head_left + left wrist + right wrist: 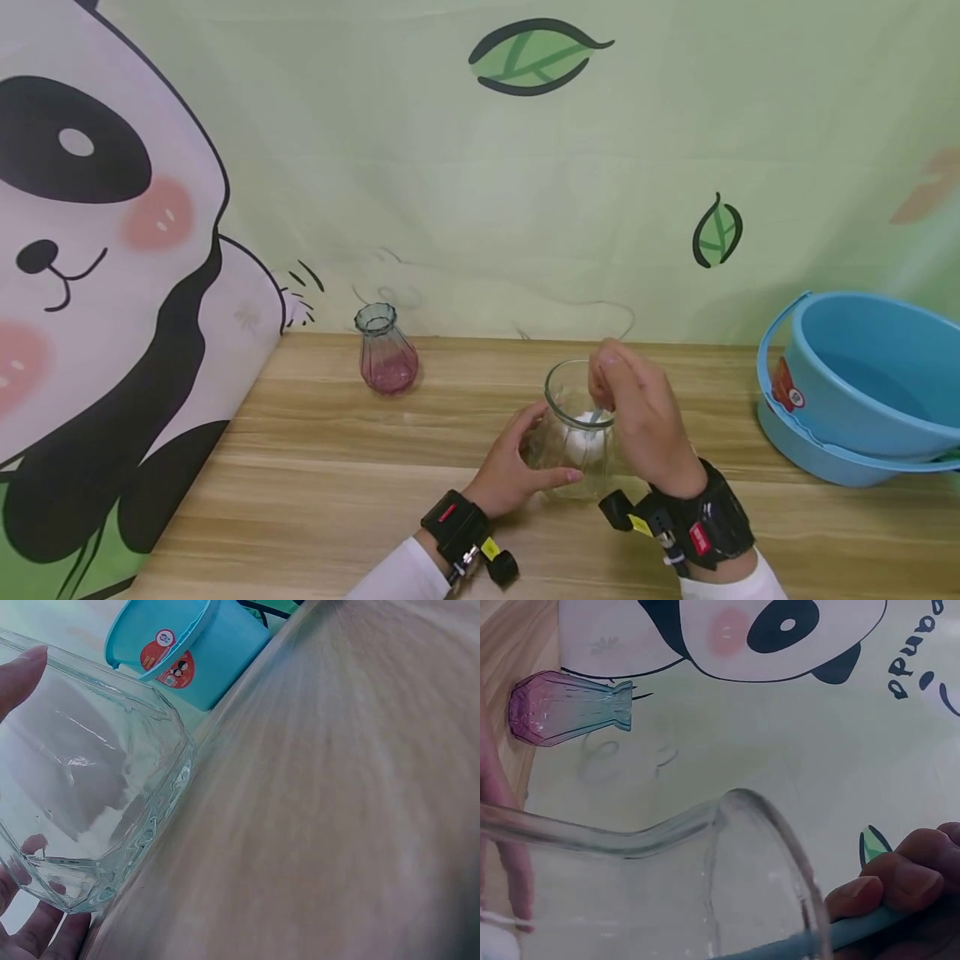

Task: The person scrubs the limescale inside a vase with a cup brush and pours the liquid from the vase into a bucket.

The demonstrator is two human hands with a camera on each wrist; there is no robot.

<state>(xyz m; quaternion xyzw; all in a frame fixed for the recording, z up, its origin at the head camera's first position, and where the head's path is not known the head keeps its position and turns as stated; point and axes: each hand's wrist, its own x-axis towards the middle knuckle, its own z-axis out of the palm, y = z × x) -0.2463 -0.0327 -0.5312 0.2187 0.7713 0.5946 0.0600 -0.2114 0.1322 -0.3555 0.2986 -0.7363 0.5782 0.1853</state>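
A clear ribbed glass vase (pixel 551 454) with a flared rim stands tilted slightly on the table. My left hand (pixel 512 471) grips its left side, thumb across the front; in the left wrist view the fingers (pixel 41 934) wrap behind the glass. From above the rim, my right hand (pixel 647 417) pinches the blue handle (pixel 862 928) of what looks like a cleaning brush. Its white head (pixel 587 440) is down inside the vase, seen through the glass. The right fingers partly hide the handle in the head view.
A smaller vase (pixel 387 362), bluish above and pink below, stands at the back left near the wall. Blue stacked buckets (pixel 832 392) occupy the right side. Behind the wooden table (pixel 322 500) hangs a green cloth (pixel 420 183) printed with a panda and leaves.
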